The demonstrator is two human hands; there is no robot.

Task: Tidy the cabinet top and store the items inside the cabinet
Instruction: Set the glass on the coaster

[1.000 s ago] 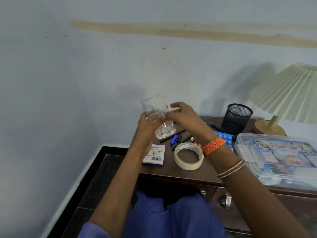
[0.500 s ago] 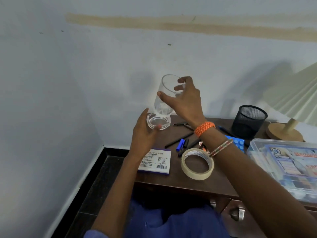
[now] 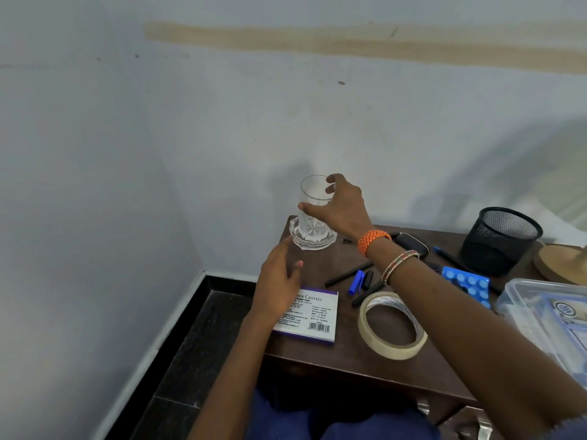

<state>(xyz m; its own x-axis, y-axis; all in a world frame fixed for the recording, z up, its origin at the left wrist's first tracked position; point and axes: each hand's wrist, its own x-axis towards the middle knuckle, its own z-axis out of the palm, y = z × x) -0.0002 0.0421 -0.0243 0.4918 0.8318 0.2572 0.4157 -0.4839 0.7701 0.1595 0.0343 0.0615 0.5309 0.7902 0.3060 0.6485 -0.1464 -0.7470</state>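
Observation:
A clear cut-glass tumbler stands upright in a clear glass coaster dish at the far left corner of the dark wooden cabinet top. My right hand grips the tumbler around its upper half. My left hand hovers open just in front of the dish, above a white and purple stamp pad box. A roll of masking tape, black pens and a blue cap lie on the top.
A black mesh pen holder, a blue blister pack, a dark case, a wooden lamp base and a clear first-aid box fill the right side. Metal drawer handles show below. The wall is close behind and left.
The tumbler came down from mid-air and now stands in the dish on the cabinet corner. My left hand let go of the dish and drew back, open.

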